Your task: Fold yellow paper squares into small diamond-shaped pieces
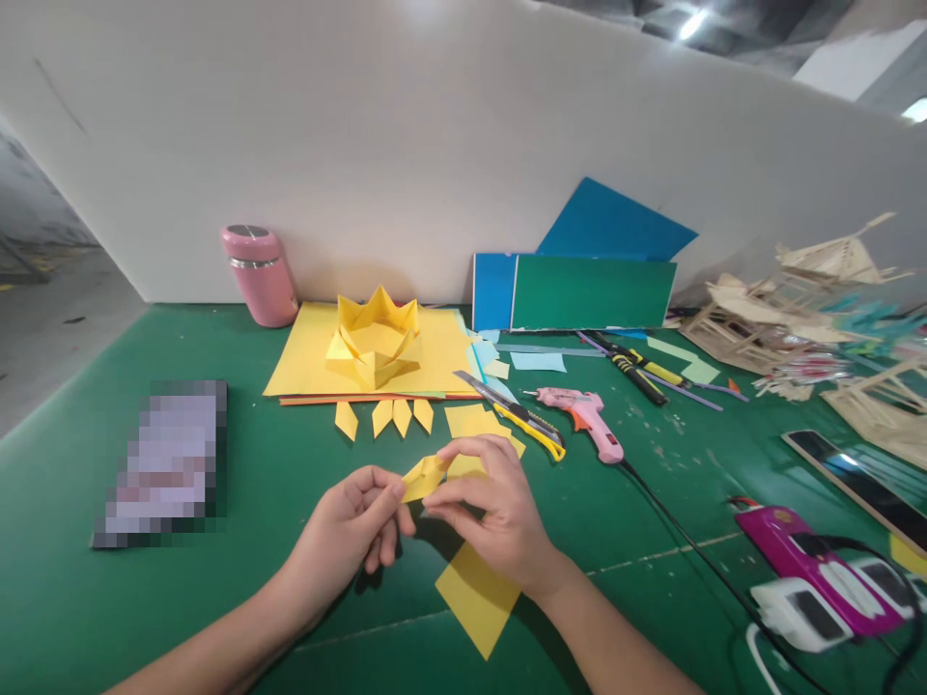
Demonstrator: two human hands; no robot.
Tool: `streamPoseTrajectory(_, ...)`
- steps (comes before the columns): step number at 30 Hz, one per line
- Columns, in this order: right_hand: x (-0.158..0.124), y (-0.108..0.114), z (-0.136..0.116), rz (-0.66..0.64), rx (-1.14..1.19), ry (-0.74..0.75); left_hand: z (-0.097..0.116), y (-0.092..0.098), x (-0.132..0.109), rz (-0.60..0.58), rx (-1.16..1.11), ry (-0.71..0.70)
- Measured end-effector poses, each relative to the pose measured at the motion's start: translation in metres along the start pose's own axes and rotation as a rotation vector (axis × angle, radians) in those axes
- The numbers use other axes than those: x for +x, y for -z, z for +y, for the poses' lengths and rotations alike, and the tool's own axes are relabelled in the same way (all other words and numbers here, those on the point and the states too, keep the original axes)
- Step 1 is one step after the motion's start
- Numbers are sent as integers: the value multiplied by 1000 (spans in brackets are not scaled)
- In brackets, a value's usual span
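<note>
Between my two hands is a small folded yellow paper piece (423, 478). My left hand (358, 516) pinches its left end between thumb and index finger. At its right end, my right hand (499, 502) has thumb and fingertips curled round the edge. Beneath my right hand lies a yellow paper square (479, 603), partly covered by it. Just beyond my hands, several folded yellow kite-shaped pieces (392, 418) lie in a row. Behind them a yellow folded paper crown shape (377, 343) stands on a stack of yellow sheets (300, 352).
Right of my hands are a yellow utility knife (532, 425) and a pink glue gun (583, 415), its cord running to a magenta power strip (818, 560). A pink flask (261, 280) stands back left. Wooden stick models (745, 314) and a phone (861, 487) lie at right.
</note>
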State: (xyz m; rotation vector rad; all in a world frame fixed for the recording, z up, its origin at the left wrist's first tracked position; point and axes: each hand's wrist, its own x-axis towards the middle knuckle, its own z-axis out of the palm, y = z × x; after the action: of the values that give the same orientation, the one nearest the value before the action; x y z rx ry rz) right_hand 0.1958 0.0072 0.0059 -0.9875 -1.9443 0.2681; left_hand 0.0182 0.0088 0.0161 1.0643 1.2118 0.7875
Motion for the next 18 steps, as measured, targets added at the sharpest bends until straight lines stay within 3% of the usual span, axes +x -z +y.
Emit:
streamPoseTrajectory(8, -3, -4, 1, 57, 28, -91, -2, 1, 2, -63, -38, 8)
streamPoseTrajectory(18, -4, -4, 2, -140, -58, -118, 0, 0, 3, -120, 56, 33)
